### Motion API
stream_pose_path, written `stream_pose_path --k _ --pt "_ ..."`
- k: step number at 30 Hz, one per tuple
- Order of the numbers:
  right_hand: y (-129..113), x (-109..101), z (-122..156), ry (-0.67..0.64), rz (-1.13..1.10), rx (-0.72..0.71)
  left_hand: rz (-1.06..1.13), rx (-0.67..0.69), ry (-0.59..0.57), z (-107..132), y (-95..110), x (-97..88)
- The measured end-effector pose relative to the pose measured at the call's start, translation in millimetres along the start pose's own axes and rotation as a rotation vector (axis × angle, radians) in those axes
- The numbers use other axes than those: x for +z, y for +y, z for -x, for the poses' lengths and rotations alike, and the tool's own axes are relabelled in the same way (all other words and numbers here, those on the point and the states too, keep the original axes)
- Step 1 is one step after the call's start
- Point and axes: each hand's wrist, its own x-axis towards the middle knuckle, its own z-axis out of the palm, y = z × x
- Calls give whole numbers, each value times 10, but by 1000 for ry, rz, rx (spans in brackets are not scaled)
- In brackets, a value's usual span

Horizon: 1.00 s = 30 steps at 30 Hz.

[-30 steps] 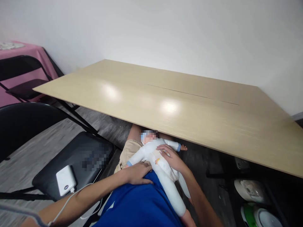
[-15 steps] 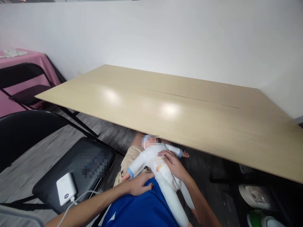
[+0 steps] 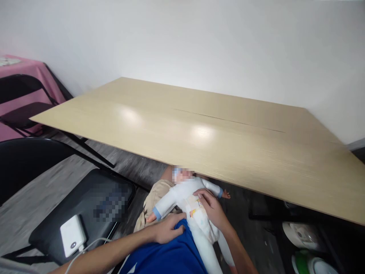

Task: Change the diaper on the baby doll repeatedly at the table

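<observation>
A baby doll (image 3: 189,190) in a white long-sleeved suit with blue cuffs lies face up across my lap, its head by the table edge. Around its hips is a white diaper (image 3: 199,219) with small coloured prints. My right hand (image 3: 212,209) is at the diaper's front waist, its thumb and finger close together on the upper edge. At the doll's other side, my left hand (image 3: 169,228) rests against the blue shirt (image 3: 168,253), thumb apart from the index finger, whose tip meets the diaper's side. The remaining left fingers are partly hidden.
A wooden table (image 3: 159,114) extends just above the doll's head. To the left, a black folding chair (image 3: 82,205) carries a white power bank (image 3: 72,236) with a cable. Low on the right are a white rounded object (image 3: 299,234) and a green-and-white one (image 3: 309,262).
The view has shifted slightly, so table and chair sit a little further left. Both hands keep nearly the same places on the doll; more of the diaper's front print shows beside my right hand.
</observation>
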Motion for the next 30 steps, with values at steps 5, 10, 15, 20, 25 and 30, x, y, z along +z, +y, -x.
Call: stream_pose_path --k 5,10,15,20,25,30 --pt "-8 34 19 32 -16 19 108 -95 51 113 48 72" --pt "-3 68 4 38 14 21 82 -62 -5 91 28 47" --pt "7 83 16 63 41 6 -57 -44 -102 80 -120 -30" --pt "-2 106 26 83 43 -22 -142 -126 -116 155 -211 -145" --pt "51 124 -42 104 65 -39 -67 -148 -198 54 -246 -339" --pt "144 98 -86 119 77 -37 -76 -188 -294 -224 -379 -378"
